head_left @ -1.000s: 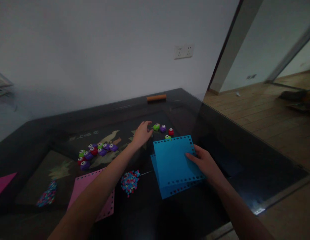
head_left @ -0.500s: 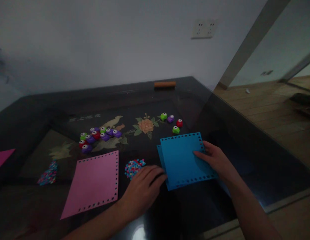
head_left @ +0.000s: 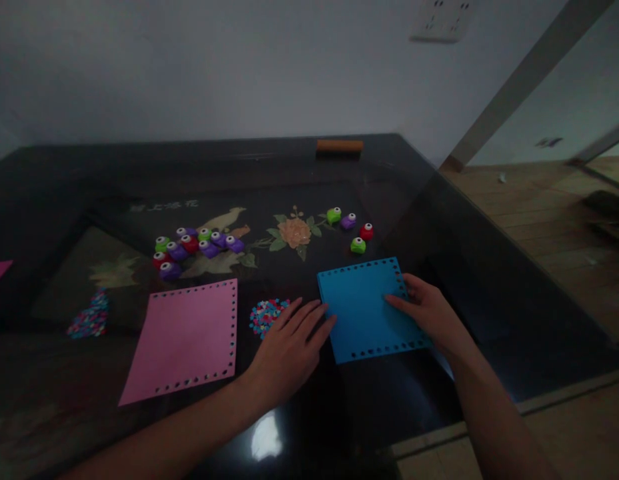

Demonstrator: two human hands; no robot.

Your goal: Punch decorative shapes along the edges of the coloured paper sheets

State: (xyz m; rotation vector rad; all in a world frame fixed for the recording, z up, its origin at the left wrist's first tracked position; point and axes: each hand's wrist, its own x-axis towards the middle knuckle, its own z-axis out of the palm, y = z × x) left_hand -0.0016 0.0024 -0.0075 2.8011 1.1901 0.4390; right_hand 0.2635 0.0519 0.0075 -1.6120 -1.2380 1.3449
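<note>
A stack of blue sheets with punched borders lies flat on the dark glossy table. My right hand rests on its right edge, thumb on top and fingers curled at the side. My left hand lies flat with fingers stretched out, fingertips touching the blue stack's left edge. A small heap of coloured punched bits sits just left of my left fingertips. A pink sheet with punched edges lies further left.
Behind the blue sheets stand several small punches: a green one, a red one, a purple one. A larger cluster of punches sits at mid-left. Another confetti heap is far left. An orange block lies at the back edge.
My left hand came back from the far punches to the blue stack's left edge and flattened out. The two offset blue sheets now lie squared together. The view tilted down.
</note>
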